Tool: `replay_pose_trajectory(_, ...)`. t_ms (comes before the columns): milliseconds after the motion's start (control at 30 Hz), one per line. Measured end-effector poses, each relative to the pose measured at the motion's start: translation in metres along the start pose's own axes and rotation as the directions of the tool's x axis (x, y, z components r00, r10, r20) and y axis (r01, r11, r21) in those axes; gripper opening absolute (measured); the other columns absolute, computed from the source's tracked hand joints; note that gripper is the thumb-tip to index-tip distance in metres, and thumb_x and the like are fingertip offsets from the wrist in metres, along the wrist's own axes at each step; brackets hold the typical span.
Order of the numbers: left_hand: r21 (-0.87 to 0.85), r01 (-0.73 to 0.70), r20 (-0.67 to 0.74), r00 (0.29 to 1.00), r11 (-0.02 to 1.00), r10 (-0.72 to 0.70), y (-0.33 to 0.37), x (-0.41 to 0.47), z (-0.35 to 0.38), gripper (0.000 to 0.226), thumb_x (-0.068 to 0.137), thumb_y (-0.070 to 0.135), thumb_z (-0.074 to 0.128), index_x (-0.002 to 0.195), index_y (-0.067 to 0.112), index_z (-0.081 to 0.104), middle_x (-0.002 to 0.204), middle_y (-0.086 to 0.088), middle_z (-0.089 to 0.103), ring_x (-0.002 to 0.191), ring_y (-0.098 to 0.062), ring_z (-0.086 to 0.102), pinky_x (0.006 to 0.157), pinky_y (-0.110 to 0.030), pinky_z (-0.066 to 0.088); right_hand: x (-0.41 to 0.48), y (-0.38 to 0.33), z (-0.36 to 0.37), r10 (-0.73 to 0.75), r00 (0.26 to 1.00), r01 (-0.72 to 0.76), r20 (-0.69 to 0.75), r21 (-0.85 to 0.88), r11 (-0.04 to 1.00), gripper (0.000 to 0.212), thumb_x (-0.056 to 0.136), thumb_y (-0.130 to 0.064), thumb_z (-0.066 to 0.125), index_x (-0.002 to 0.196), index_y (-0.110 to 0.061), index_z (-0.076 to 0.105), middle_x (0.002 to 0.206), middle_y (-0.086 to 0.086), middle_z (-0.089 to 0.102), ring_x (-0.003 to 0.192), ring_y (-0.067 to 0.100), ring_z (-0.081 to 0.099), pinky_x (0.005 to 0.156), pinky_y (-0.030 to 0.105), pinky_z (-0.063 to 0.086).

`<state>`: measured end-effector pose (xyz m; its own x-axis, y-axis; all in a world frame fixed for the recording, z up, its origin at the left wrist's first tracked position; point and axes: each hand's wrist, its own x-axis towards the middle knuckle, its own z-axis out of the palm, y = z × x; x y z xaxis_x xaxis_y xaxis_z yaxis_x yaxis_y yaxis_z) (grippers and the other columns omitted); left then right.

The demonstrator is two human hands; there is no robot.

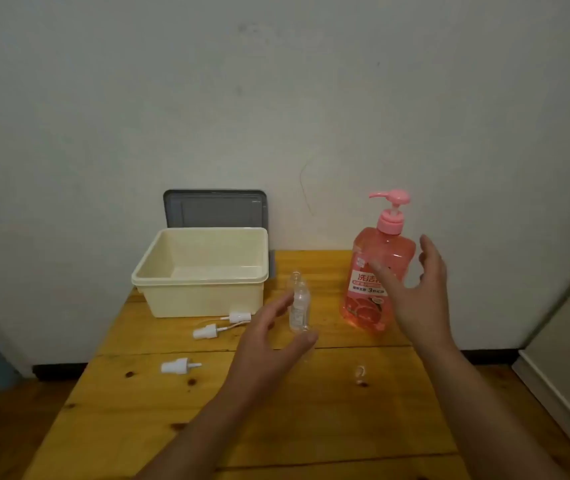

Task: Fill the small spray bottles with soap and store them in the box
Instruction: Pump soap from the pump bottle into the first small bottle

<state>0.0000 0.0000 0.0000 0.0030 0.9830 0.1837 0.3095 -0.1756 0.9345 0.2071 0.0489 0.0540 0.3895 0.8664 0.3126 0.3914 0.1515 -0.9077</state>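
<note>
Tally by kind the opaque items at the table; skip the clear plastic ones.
White spray heads: 3
Pink soap pump bottle: 1
Cream box: 1
Grey lid: 1
Total: 6

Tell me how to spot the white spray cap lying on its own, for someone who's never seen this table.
Find the cream box at the far left of the wooden table. Two white spray caps lie right in front of it; the lone spray cap lies nearer the viewer, apart from that pair, its stem pointing right.
</note>
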Motion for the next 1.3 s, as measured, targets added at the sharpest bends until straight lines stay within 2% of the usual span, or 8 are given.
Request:
replay_pose_trajectory(133,0.022,0.023,-0.01,1.0,0.999,-0.023,-0.003,0.005,0.002,0.067,0.075,0.05,0.073,0.133,0.05,0.04,0.132,0.029,0.044,0.112,0.016,0.041,0.081,-0.006,0.035,0.006,0.005,0.004,0.037,0.996,-0.04,0.087,0.041,0.998,0.092,0.079,-0.044,0.072,0.151,-0.028,0.018,0.155,0.001,0.029,0.14,0.023,0.033,0.103,0.041,0.037)
replay_pose_trajectory(367,0.053,0.045,-0.019,0.999,0.998,-0.044,-0.008,0.007,0.005,0.068,0.078,0.038,0.075,0.137,0.042,0.041,0.133,0.024,0.044,0.12,0.002,0.044,0.081,-0.004,0.035,0.016,0.009,0.006,0.055,0.989,-0.072,0.136,0.119,0.99,0.095,0.079,-0.034,0.075,0.152,-0.028,0.013,0.152,0.001,0.035,0.134,0.022,0.04,0.098,0.038,0.04)
replay_pose_trajectory(433,0.054,0.043,-0.028,0.999,0.998,-0.042,-0.009,0.008,0.006,0.067,0.079,0.036,0.075,0.137,0.04,0.042,0.132,0.023,0.045,0.119,0.001,0.045,0.082,-0.004,0.035,0.017,0.012,0.006,0.076,0.984,-0.1,0.161,0.146,0.984,0.096,0.079,-0.033,0.076,0.151,-0.027,0.013,0.151,0.001,0.036,0.128,0.017,0.043,0.094,0.035,0.04)
replay_pose_trajectory(500,0.051,0.04,-0.023,0.999,0.998,-0.039,-0.011,0.008,0.007,0.067,0.079,0.035,0.075,0.137,0.039,0.043,0.132,0.022,0.045,0.118,0.001,0.045,0.081,-0.006,0.037,0.019,0.015,0.006,0.083,0.979,-0.115,0.185,0.169,0.979,0.094,0.079,-0.033,0.076,0.15,-0.028,0.016,0.147,0.0,0.041,0.119,0.012,0.045,0.092,0.034,0.042)
replay_pose_trajectory(633,0.06,0.04,-0.025,0.999,0.997,-0.039,-0.013,0.008,0.007,0.067,0.079,0.033,0.076,0.137,0.037,0.043,0.131,0.019,0.047,0.118,0.0,0.046,0.082,-0.008,0.038,0.021,0.02,0.006,0.1,0.969,-0.142,0.224,0.184,0.973,0.081,0.078,-0.034,0.076,0.143,-0.03,0.029,0.133,-0.006,0.049,0.116,0.017,0.051,0.09,0.036,0.047)
replay_pose_trajectory(767,0.078,0.053,-0.042,0.998,0.996,-0.05,-0.015,0.008,0.009,0.063,0.079,0.032,0.076,0.134,0.038,0.046,0.131,0.018,0.048,0.115,0.0,0.048,0.082,-0.007,0.036,0.025,0.025,0.007,0.136,0.955,-0.19,0.263,0.195,0.962,0.078,0.073,-0.039,0.078,0.139,-0.029,0.037,0.131,-0.004,0.056,0.113,0.02,0.059,0.091,0.041,0.052)
replay_pose_trajectory(933,0.094,0.084,-0.048,0.996,0.992,-0.08,-0.017,0.005,0.013,0.062,0.078,0.031,0.077,0.134,0.033,0.049,0.127,0.018,0.048,0.105,0.008,0.048,0.08,-0.005,0.036,0.024,0.026,0.005,0.136,0.957,-0.196,0.255,0.227,0.954,0.067,0.077,-0.031,0.077,0.134,-0.022,0.043,0.123,-0.003,0.059,0.105,0.016,0.061,0.072,0.025,0.049)
replay_pose_trajectory(1300,0.124,0.12,-0.039,0.992,0.985,-0.116,-0.019,0.0,0.016,0.06,0.079,0.029,0.077,0.133,0.034,0.051,0.121,0.021,0.048,0.113,-0.001,0.048,0.09,-0.021,0.044,0.01,0.024,-0.003,0.117,0.965,-0.176,0.234,0.247,0.953,0.064,0.075,-0.03,0.078,0.131,-0.023,0.049,0.12,-0.005,0.061,0.097,0.005,0.06,0.069,0.022,0.048)
